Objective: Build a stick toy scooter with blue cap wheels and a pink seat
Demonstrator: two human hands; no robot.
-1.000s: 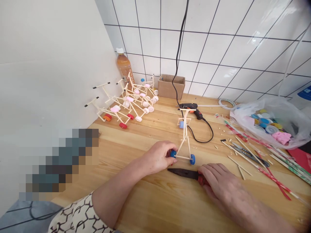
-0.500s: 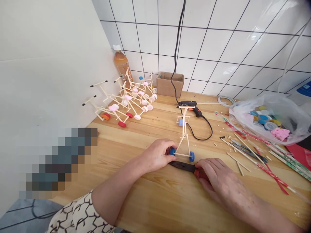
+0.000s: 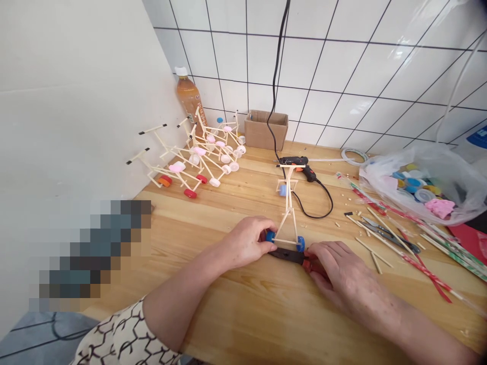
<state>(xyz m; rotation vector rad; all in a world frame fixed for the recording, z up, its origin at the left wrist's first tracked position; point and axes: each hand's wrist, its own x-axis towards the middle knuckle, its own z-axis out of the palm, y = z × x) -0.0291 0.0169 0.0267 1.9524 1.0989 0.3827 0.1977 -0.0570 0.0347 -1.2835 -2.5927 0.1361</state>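
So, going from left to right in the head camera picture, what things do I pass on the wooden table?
Pile of wooden-stick carts with pink and red bottle-cap wheels → left hand → wooden-stick cart with blue bottle-cap wheels → right hand → clear plastic bag of coloured bottle caps

The right hand (image 3: 342, 276) hides the pliers' (image 3: 284, 255) red grip (image 3: 307, 264).

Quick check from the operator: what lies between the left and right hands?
In the head view, the left hand and right hand have between them the blue-capped axle of a wooden stick frame and, just below it, long-nose pliers.
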